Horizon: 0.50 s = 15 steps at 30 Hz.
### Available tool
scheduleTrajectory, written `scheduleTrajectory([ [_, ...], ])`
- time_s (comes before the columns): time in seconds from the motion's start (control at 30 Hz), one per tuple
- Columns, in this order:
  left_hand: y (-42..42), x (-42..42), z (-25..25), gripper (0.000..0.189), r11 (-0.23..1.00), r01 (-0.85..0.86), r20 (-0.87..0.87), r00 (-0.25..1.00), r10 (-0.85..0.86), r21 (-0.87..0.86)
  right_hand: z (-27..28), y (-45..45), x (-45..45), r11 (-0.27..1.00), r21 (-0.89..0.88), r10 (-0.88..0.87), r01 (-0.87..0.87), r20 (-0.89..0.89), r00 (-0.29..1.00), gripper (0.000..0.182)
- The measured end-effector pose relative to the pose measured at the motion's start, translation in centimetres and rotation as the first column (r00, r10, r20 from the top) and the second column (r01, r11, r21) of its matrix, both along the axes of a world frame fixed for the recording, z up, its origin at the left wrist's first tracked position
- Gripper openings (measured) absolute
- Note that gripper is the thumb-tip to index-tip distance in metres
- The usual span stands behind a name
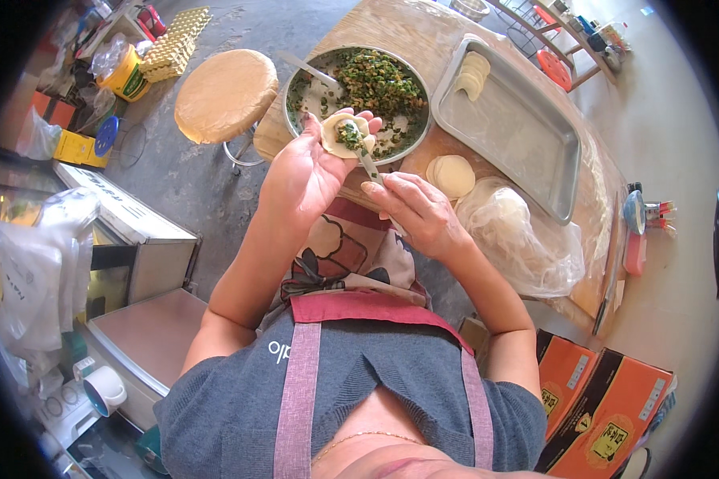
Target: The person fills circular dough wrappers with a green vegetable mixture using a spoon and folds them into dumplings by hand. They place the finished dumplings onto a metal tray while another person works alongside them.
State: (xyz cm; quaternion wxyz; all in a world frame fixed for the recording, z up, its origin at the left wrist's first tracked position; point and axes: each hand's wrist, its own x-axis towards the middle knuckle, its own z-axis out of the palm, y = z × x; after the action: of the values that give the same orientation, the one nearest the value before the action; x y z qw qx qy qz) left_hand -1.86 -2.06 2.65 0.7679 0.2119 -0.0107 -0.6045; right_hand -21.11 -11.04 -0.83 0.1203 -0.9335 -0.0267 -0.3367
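On the fingers of my left hand (302, 167) rests a round dough wrapper (332, 141), held over the near rim of a metal bowl (424, 129). Green and brown chopped filling (350, 136) lies at the middle of the wrapper. My right hand (422, 212) grips the handle of a spoon-like utensil (368, 166), whose tip touches that filling. More chopped filling (383, 78) is heaped in the bowl, and a second utensil (311, 70) leans on its far left rim. A stack of round wrappers (450, 176) lies just beyond my right hand.
Right of the bowl, a metal tray (515, 143) holds several folded dumplings (473, 75) at its far end. A clear plastic bag (521, 239) sits on the wooden table (371, 30). A covered round stool (226, 96) stands left. Orange cartons (611, 413) are at lower right.
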Motion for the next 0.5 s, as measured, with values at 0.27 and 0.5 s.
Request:
scheduleTrajectory([
  [0.27,-0.9,1.8,-2.2,0.044,0.992,-0.116,-0.102,0.989,0.11,-0.053,1.7,-0.5,-0.9,0.99,0.142,-0.021,0.014,0.048,0.999,0.047],
  [0.5,0.2,2.8,-2.1,0.044,0.976,-0.21,-0.114,0.973,0.203,-0.052,1.2,-2.7,0.4,0.689,0.58,-0.475,0.433,-0.09,0.876,0.019],
])
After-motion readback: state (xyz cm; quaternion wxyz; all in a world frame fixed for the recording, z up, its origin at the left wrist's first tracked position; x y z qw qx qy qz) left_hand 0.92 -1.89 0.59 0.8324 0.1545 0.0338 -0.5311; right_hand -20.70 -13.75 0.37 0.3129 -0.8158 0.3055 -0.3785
